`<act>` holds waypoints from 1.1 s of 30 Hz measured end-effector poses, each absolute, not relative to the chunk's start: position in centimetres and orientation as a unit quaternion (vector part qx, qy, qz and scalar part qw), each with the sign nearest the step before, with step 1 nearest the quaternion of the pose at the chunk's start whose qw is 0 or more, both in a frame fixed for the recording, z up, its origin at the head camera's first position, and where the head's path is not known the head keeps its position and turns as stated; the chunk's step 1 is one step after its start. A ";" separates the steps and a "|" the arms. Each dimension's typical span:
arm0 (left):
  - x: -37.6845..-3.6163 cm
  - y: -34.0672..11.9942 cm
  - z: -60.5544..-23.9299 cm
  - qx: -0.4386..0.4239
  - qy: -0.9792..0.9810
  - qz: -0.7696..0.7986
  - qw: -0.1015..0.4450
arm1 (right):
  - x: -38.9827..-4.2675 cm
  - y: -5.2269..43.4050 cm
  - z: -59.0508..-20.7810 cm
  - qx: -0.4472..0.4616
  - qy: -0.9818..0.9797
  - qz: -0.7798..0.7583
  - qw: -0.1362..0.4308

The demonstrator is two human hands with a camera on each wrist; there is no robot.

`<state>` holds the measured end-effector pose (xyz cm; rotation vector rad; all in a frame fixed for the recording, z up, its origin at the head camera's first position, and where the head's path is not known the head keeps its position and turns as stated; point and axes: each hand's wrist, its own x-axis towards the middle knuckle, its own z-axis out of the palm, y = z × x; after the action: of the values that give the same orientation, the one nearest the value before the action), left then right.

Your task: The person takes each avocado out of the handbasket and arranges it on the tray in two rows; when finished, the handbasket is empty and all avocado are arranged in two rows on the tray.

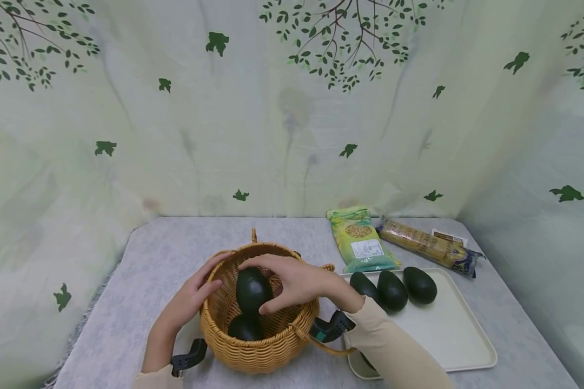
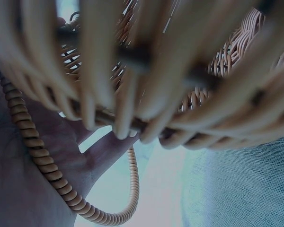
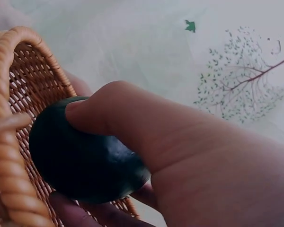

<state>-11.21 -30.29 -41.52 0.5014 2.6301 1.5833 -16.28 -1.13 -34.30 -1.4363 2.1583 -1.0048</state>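
Note:
A round wicker basket (image 1: pixel 258 356) stands in front of me. My left hand (image 1: pixel 190 297) holds its left rim, thumb over the inner side; in the left wrist view a looped basket handle (image 2: pixel 68 196) lies against the palm. With thumb and fingers my right hand (image 1: pixel 299 281) grips a dark green avocado (image 1: pixel 253 292) inside the basket mouth. The right wrist view shows the thumb on top of this avocado (image 3: pixel 80 156) and fingers beneath. Below it, another avocado (image 1: pixel 245 328) lies in the basket, partly covered.
On the right, a cream tray (image 1: pixel 452 340) bears several avocados (image 1: pixel 391 292), one mostly hidden by my right sleeve. Behind it lie a green-yellow packet (image 1: pixel 360 237) and a long pack of pasta (image 1: pixel 425 243), with a small card (image 1: pixel 450 237) beside it.

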 end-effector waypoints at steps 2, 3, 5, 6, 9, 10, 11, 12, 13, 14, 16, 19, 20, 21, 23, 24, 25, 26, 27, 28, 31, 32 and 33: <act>-11.2 -30.3 -41.5 0.160 0.846 0.509 0.015 | -16.2 -0.8 -34.2 -0.501 0.766 -0.362 0.180; -11.2 -30.3 -41.5 0.159 0.846 0.509 0.015 | -16.1 -0.7 -34.2 -0.496 0.766 -0.366 0.180; -11.2 -30.2 -41.5 0.160 0.846 0.509 0.014 | -16.0 -0.3 -34.1 -0.489 0.763 -0.382 0.184; -11.2 -30.2 -41.5 0.160 0.846 0.509 0.013 | -16.0 -0.1 -34.1 -0.485 0.759 -0.392 0.187; -11.3 -30.2 -41.4 0.162 0.844 0.511 0.011 | -15.9 0.3 -34.2 -0.475 0.752 -0.416 0.189; -11.3 -30.2 -41.4 0.162 0.844 0.511 0.011 | -15.8 0.4 -34.3 -0.473 0.750 -0.421 0.188; -11.3 -30.2 -41.4 0.162 0.844 0.511 0.012 | -15.7 0.5 -34.3 -0.471 0.748 -0.427 0.189; -11.3 -30.2 -41.4 0.162 0.843 0.512 0.012 | -15.7 0.7 -34.3 -0.471 0.748 -0.429 0.186; -11.3 -30.2 -41.4 0.161 0.843 0.513 0.014 | -15.5 0.8 -34.3 -0.471 0.748 -0.430 0.184; -11.3 -30.2 -41.5 0.160 0.843 0.514 0.014 | -15.4 1.0 -34.3 -0.471 0.746 -0.434 0.184; -11.3 -30.2 -41.5 0.159 0.842 0.515 0.015 | -15.1 1.3 -34.1 -0.470 0.743 -0.440 0.186; -11.2 -30.2 -41.7 0.159 0.841 0.516 0.017 | -14.6 1.8 -34.1 -0.465 0.745 -0.443 0.181; -11.2 -30.1 -41.8 0.160 0.841 0.516 0.019 | -14.5 2.0 -34.1 -0.464 0.744 -0.446 0.181; -11.1 -30.1 -41.8 0.160 0.841 0.516 0.021 | -14.3 2.2 -34.2 -0.463 0.745 -0.445 0.179; -11.1 -30.1 -41.9 0.160 0.843 0.513 0.023 | -14.0 2.7 -34.2 -0.463 0.748 -0.442 0.175; -11.1 -30.1 -41.9 0.161 0.843 0.512 0.022 | -13.9 2.9 -34.2 -0.462 0.749 -0.442 0.174; -11.2 -30.0 -41.8 0.162 0.844 0.511 0.020 | -13.8 3.1 -34.2 -0.461 0.749 -0.443 0.173; -11.3 -30.0 -41.8 0.163 0.845 0.510 0.017 | -13.8 3.4 -34.2 -0.461 0.749 -0.444 0.171; -11.4 -30.0 -41.7 0.164 0.845 0.509 0.014 | -13.8 3.6 -34.1 -0.461 0.750 -0.444 0.167; -11.5 -30.0 -41.6 0.164 0.844 0.510 0.012 | -13.8 3.8 -34.1 -0.460 0.751 -0.445 0.163; -11.7 -30.0 -41.6 0.168 0.842 0.513 0.013 | -13.6 4.4 -33.9 -0.455 0.745 -0.460 0.166; -11.7 -30.0 -41.7 0.168 0.841 0.514 0.014 | -13.5 4.7 -33.9 -0.453 0.744 -0.463 0.166; -11.7 -30.0 -41.7 0.167 0.841 0.515 0.017 | -13.4 4.9 -33.9 -0.450 0.741 -0.468 0.169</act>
<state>-11.71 -29.97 -41.73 0.5183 2.6138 1.5994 -13.39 4.86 -33.90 -1.2803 2.1072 -1.3311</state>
